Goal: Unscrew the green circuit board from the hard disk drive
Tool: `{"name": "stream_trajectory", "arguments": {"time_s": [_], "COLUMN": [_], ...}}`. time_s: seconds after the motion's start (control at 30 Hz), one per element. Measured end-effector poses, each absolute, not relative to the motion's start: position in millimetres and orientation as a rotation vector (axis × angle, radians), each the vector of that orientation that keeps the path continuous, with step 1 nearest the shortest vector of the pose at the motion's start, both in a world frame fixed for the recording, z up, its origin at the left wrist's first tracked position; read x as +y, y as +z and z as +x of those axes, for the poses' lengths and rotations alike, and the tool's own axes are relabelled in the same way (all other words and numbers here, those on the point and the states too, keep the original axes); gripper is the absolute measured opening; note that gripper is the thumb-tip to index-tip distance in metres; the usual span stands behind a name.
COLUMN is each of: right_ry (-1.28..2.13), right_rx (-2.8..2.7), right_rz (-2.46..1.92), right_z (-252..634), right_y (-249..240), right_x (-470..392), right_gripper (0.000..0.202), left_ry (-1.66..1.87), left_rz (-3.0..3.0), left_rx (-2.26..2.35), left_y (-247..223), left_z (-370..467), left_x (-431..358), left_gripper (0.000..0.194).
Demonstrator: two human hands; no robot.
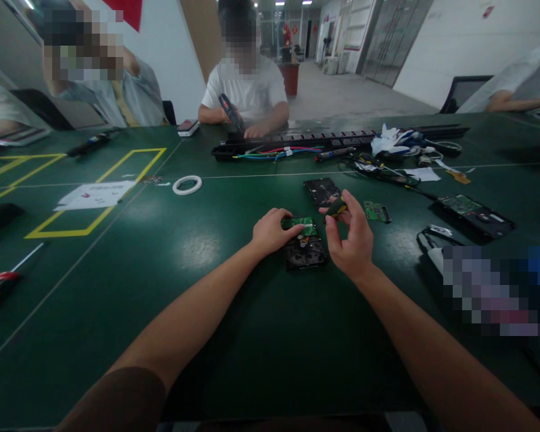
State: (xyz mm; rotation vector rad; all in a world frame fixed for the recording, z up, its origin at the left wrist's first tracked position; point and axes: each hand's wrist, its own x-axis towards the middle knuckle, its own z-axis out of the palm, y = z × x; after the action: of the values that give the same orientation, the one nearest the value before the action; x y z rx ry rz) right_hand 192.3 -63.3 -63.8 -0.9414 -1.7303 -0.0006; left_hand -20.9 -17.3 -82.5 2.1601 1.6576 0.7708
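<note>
A hard drive (306, 255) lies on the green table in front of me, its green circuit board (302, 227) at the far end. My left hand (273, 231) grips the drive from the left, thumb across the circuit board; its other fingertips are partly hidden. Just right of the drive, my right hand (351, 240) is raised, closed on a screwdriver (336, 208) with a dark green and yellow handle. The screwdriver's tip cannot be made out. Behind it lies a second hard drive (320, 191), and a loose circuit board (377, 211) is to the right.
Another drive (474, 216) lies farther right. Across the table, a long black power strip (342, 141) stretches beside white gloves (398, 143). A tape roll (187, 185), paper (94, 195) and a red-handled screwdriver (2, 285) are leftward. One co-worker (247, 90) sits opposite, holding a power tool.
</note>
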Motion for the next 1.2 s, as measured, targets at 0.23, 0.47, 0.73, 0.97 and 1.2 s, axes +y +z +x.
{"name": "stream_trajectory", "arguments": {"time_s": [0.23,0.47,0.73,0.97,1.2], "right_ry": [-0.131,-0.145,-0.168,-0.131,-0.081], "right_rx": [-1.748,-1.768,-1.797,-1.768,-1.732], "right_rz": [-0.93,-0.974,-0.964,-0.982,-0.947], "right_z": [193.1,193.5,195.0,193.3,194.8], "right_y": [-62.4,-59.3,-56.3,-59.9,-65.3], "right_x": [-63.0,-65.0,-65.4,-64.0,-60.4], "right_gripper": [0.067,0.07,0.074,0.072,0.075], "left_ry": [0.767,0.761,0.764,0.734,0.744], "left_rz": [2.166,2.157,2.161,2.152,2.153], "left_rx": [1.642,1.648,1.64,1.646,1.649], "left_y": [-81.5,-80.2,-81.4,-78.2,-78.2], "left_z": [-21.2,-20.3,-21.1,-20.7,-20.4], "left_x": [-17.9,-18.5,-18.5,-19.1,-19.5], "left_gripper": [0.044,0.043,0.045,0.044,0.043]}}
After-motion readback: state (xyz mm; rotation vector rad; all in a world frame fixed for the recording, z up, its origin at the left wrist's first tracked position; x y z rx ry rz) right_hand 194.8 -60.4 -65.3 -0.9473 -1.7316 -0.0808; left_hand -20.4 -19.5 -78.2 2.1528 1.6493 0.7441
